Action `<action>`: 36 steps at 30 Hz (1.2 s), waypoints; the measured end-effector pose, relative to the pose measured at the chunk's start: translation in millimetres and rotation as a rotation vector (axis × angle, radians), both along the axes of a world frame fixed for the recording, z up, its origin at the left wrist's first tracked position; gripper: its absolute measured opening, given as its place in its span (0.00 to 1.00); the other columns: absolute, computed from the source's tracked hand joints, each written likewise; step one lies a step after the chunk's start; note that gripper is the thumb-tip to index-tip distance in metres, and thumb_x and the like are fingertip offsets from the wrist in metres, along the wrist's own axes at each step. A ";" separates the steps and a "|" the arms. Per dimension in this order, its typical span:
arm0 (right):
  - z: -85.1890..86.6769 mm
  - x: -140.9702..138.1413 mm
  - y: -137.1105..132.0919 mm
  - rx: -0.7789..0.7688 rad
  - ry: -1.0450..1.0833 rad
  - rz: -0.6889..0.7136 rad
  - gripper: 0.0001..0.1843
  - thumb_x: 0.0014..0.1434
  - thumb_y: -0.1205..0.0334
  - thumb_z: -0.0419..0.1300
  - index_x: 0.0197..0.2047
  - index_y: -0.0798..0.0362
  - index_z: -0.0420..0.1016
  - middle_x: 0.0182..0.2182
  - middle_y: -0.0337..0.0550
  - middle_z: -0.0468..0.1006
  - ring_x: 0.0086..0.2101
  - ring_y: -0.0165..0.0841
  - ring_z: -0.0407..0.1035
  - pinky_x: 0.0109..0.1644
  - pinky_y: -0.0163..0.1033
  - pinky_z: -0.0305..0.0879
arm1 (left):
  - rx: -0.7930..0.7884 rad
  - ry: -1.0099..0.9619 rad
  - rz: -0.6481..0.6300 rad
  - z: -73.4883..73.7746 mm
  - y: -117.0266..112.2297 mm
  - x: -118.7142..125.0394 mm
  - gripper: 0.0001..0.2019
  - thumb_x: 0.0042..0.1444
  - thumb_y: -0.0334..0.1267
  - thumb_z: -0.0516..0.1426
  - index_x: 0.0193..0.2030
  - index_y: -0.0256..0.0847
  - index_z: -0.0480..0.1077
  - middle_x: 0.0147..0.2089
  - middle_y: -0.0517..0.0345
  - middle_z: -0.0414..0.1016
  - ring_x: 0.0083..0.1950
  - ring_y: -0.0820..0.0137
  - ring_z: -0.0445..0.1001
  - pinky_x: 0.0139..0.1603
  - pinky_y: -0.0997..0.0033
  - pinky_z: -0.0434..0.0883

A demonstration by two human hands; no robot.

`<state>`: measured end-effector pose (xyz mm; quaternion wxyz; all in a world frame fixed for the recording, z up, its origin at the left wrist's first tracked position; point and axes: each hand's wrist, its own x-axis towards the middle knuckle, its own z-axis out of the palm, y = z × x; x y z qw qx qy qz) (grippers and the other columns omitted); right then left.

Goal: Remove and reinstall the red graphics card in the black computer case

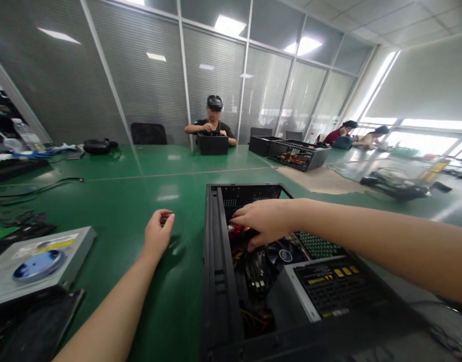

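An open black computer case point(215, 261) lies on the green table point(140, 201) in front of me, with a cooling fan point(281, 251), cables and a grey power supply point(329, 286) inside. My right hand point(263, 221) reaches into the case, fingers curled down onto red parts near the back; what they grip is hidden. My left hand point(158, 236) rests on the table left of the case, fingers closed around a small dark object I cannot name.
A grey optical drive point(38, 261) lies at the near left, cables point(30, 191) beyond it. Across the table a person point(212, 125) works at a black box point(213, 145). More open cases point(298, 153) and other people point(347, 133) are at the far right.
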<state>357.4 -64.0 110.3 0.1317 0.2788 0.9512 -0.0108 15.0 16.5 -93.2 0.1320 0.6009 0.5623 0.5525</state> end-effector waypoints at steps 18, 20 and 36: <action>-35.1 -24.5 45.6 0.203 -0.126 0.098 0.32 0.53 0.49 0.68 0.57 0.57 0.73 0.41 0.53 0.83 0.38 0.44 0.77 0.37 0.42 0.66 | -0.056 -0.084 -0.001 0.3 4.6 5.0 0.18 0.56 0.51 0.61 0.48 0.44 0.69 0.41 0.59 0.74 0.35 0.67 0.77 0.38 0.65 0.74; -25.9 -18.9 47.8 0.234 -0.083 0.047 0.28 0.55 0.54 0.66 0.57 0.57 0.73 0.41 0.53 0.83 0.38 0.43 0.77 0.38 0.42 0.66 | -0.036 -0.102 0.004 0.1 4.9 4.3 0.19 0.55 0.50 0.61 0.50 0.44 0.67 0.41 0.60 0.73 0.35 0.67 0.76 0.38 0.65 0.74; 12.8 29.8 60.5 0.466 -0.144 -0.276 0.23 0.61 0.58 0.61 0.59 0.49 0.78 0.43 0.48 0.83 0.40 0.42 0.77 0.42 0.44 0.68 | -0.037 -0.126 0.012 -3.5 6.8 5.2 0.21 0.55 0.48 0.61 0.53 0.45 0.64 0.41 0.59 0.72 0.33 0.67 0.75 0.38 0.64 0.73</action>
